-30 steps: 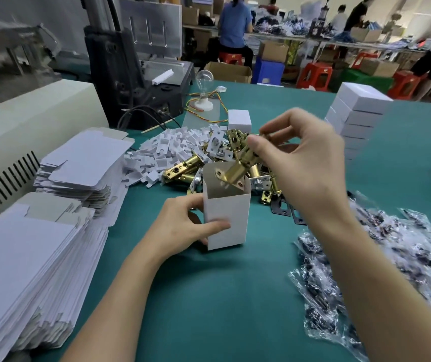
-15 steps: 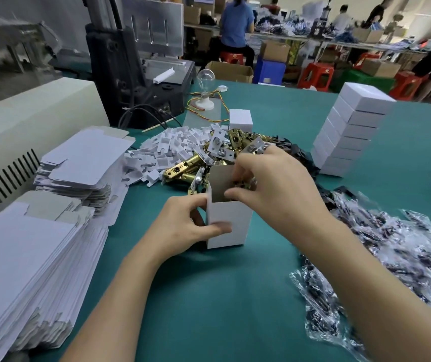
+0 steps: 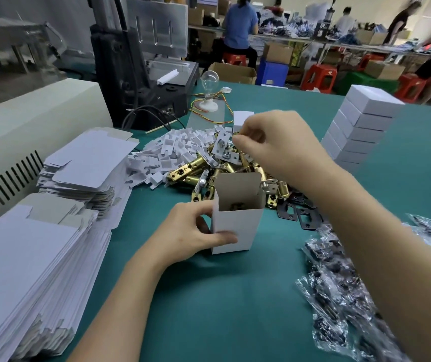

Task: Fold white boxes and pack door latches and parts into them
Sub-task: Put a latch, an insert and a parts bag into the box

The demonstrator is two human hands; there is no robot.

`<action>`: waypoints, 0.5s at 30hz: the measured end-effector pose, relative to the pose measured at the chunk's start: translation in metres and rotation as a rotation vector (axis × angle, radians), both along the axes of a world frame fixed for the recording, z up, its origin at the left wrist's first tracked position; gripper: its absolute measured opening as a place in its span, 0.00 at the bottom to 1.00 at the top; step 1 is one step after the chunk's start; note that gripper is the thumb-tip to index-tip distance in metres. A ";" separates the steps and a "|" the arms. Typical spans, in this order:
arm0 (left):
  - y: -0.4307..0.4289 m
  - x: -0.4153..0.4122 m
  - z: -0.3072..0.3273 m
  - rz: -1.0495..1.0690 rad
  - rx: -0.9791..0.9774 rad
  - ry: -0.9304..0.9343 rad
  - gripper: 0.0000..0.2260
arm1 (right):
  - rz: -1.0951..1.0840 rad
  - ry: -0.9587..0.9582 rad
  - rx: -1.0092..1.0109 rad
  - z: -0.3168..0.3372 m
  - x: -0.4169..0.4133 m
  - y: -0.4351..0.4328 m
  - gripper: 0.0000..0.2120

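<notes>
An upright white box (image 3: 238,226) stands open-topped on the green table (image 3: 209,309), and my left hand (image 3: 191,236) grips its left side with the thumb across the front. A brass latch (image 3: 236,205) shows inside it. Just behind lies a pile of brass door latches (image 3: 191,173). My right hand (image 3: 274,145) hovers over the pile's top, with fingers curled and thumb and forefinger pinching a small white-and-metal part (image 3: 221,147).
Flat box blanks are stacked at left (image 3: 52,257) and behind (image 3: 86,163). White card inserts (image 3: 172,150) lie by the latches. Black plates (image 3: 295,212) and bagged screws (image 3: 353,283) sit right. Folded boxes (image 3: 360,131) are stacked far right. A machine (image 3: 144,74) stands behind.
My right hand dropped a brass latch into the box, then lifted out and moved back over the latch pile. My left hand kept hold of the box.
</notes>
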State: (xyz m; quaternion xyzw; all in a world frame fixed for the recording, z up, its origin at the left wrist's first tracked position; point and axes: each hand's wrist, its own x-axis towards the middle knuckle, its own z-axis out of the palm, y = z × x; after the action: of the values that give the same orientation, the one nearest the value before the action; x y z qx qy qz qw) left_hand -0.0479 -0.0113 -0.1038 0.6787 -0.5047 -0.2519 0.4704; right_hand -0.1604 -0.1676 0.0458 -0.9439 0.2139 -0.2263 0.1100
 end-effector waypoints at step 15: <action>-0.004 0.002 -0.006 -0.017 0.064 0.024 0.15 | 0.307 0.840 -0.234 -0.025 0.170 -0.008 0.20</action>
State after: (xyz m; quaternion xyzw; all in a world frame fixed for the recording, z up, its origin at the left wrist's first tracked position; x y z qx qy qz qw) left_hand -0.0454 -0.0151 -0.1096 0.6860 -0.4963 -0.2802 0.4522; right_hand 0.0094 -0.1758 0.0212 -0.9806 0.0709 0.1719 -0.0615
